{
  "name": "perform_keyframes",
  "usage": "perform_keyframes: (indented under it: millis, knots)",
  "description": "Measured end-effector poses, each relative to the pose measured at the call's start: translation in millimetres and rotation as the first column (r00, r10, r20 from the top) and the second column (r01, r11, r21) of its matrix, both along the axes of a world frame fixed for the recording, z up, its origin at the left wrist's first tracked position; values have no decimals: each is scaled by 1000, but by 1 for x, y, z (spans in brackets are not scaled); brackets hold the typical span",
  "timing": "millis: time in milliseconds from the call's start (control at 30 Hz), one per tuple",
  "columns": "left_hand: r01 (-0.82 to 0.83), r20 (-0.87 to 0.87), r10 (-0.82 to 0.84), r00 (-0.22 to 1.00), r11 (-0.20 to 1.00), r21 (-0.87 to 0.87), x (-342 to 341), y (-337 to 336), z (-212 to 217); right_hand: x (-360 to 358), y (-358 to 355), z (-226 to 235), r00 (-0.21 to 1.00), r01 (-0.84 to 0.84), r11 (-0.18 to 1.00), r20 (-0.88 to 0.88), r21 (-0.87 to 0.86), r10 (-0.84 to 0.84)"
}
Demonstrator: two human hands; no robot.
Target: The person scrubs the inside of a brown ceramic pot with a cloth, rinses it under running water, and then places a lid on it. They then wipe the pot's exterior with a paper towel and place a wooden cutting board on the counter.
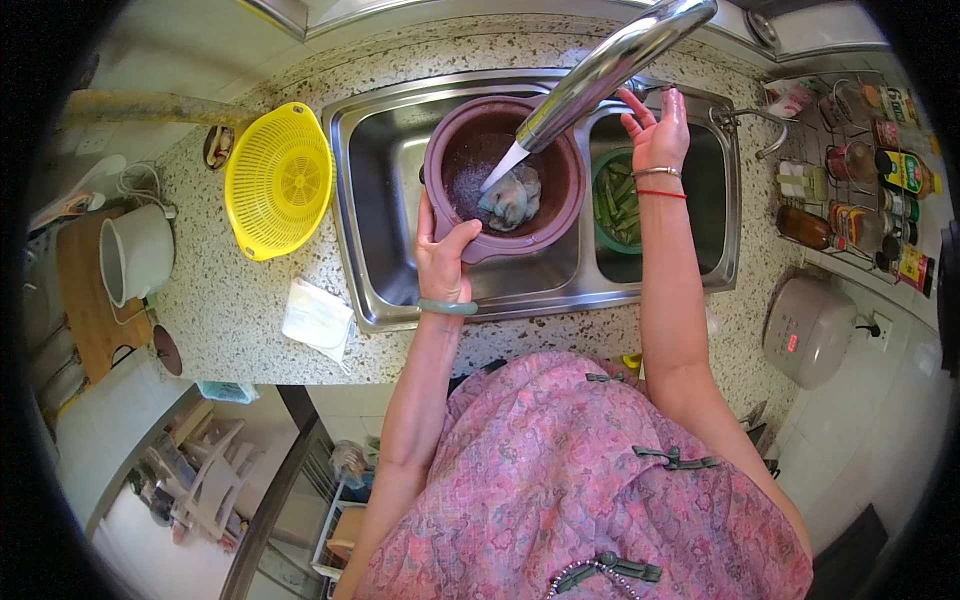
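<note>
Left hand grips the pot, faucet jutting across it; empty right hand half-open near green bowl.

speckled counter | pale tiled wall, right | white socket on that wall | bright light

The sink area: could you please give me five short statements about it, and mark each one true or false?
1. The left hand holds the brown pot. True.
2. The yellow colander stands inside the sink. False: it is on the counter, left of the sink.
3. The green basin holds green vegetables. True.
4. The right hand grips these vegetables. False: it is raised near the faucet.
5. The faucet points toward the colander. False: it points into the pot.
</note>
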State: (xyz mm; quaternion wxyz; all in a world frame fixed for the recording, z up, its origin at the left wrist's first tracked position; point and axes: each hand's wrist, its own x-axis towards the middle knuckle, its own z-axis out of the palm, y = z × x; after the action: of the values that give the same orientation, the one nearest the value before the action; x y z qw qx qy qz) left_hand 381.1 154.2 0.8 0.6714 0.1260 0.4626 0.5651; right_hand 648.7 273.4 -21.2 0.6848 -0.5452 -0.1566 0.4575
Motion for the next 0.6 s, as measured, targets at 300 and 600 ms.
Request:
perform_keyframes:
  millis: [300, 600]
  knots:
    - [-1, -5, 1, 1000, 1000, 15, -2, -1, -9, 10, 1, -1, 999, -51, 999, -5, 17, 51]
    - [16, -9, -15, 1000, 1000, 10, -1, 1, -7, 14, 0, 2, 996, -88, 996, -6, -13, 88]
